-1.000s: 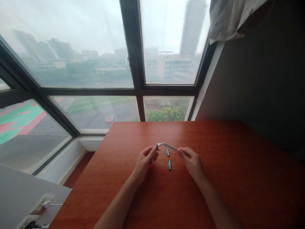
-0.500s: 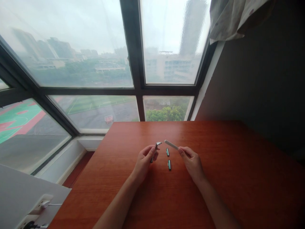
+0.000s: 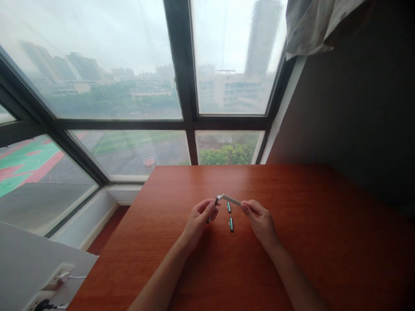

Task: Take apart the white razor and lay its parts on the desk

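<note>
My left hand (image 3: 201, 218) is closed on a razor handle (image 3: 215, 202) with a silvery head end pointing up and right. Between the thumb and fingers of my right hand (image 3: 258, 216) is one end of a slim whitish stick (image 3: 231, 200), its kind not clear. The stick's rounded far end meets the razor handle's head end, or lies just in front of it; I cannot tell which. Below the stick, two green-and-black razor cartridges lie apart on the table: an upper cartridge (image 3: 228, 207) and a lower cartridge (image 3: 231, 224).
The reddish-brown wooden table (image 3: 311, 233) runs up to large dark-framed windows (image 3: 189, 125). A dark wall (image 3: 340, 116) rises on the right, with a pale cloth (image 3: 308, 30) hanging above. Sockets with a white plug (image 3: 63, 278) are at lower left, beyond the table's left edge.
The stick's far end has come left and slightly down to the razor handle's head, closing the small gap. My left hand has shifted slightly right. The cartridges have stayed put.
</note>
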Motion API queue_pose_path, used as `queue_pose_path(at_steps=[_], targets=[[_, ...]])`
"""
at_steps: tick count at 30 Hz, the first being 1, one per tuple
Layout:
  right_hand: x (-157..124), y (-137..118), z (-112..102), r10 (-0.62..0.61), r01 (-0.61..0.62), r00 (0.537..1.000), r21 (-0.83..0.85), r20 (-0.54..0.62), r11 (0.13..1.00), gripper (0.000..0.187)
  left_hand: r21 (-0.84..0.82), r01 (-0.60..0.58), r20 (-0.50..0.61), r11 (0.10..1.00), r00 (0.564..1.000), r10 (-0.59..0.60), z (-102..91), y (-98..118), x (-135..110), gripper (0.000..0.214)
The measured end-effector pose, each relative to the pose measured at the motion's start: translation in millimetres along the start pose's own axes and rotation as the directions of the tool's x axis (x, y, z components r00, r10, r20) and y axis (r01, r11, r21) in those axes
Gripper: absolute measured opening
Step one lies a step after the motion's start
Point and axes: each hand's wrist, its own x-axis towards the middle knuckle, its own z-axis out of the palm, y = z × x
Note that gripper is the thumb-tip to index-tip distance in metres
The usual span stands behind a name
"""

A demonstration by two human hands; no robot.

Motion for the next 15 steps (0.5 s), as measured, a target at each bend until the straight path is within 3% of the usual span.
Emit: queue_pose_path(at_steps=[8,15], targets=[[-1.0,-3.0,1.1,-0.041,0.042,0.999,-0.029,0.033,0.999,0.024,0.026,0.029,0.006,0.999,1.000,-0.029,0.6,1.6,0.5,0.029],[-0.5,-4.1,-0.9,-0.052,0.052,0.999,-0.089,-0.006,0.995,0.025,0.012,0.017,-0.026,1.000,1.000,-0.016,0.2,4.8,1.0,0.033]])
